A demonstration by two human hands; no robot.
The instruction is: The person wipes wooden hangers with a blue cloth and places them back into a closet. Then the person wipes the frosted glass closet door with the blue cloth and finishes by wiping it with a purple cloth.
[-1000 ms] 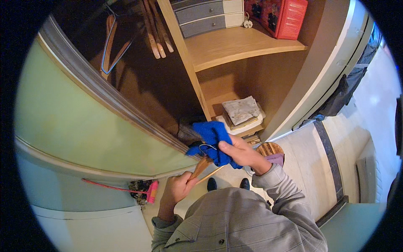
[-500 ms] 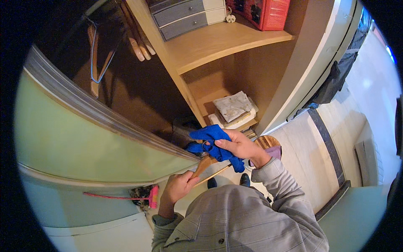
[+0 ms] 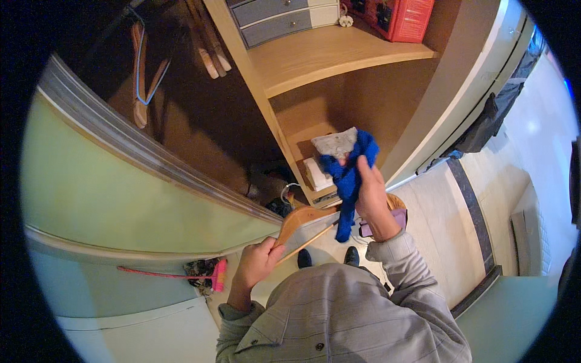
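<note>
the right hand (image 3: 370, 192) pinches the blue garment (image 3: 348, 175) up and right of the wooden hanger (image 3: 304, 225), which the left hand (image 3: 257, 265) grips, long axis slanting toward the garment.

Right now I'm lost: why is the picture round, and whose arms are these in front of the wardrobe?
The picture is round because a wide fisheye camera sits on the person's head and looks down; straight edges bend near the rim. No machine here, only two bare hands. The left hand grips a wooden hanger. The right hand lifts a blue cloth in front of an open wardrobe. On the lower shelf lies folded grey fabric; the upper shelf carries grey drawers and a red box. A pink brush lies on the floor.
</note>
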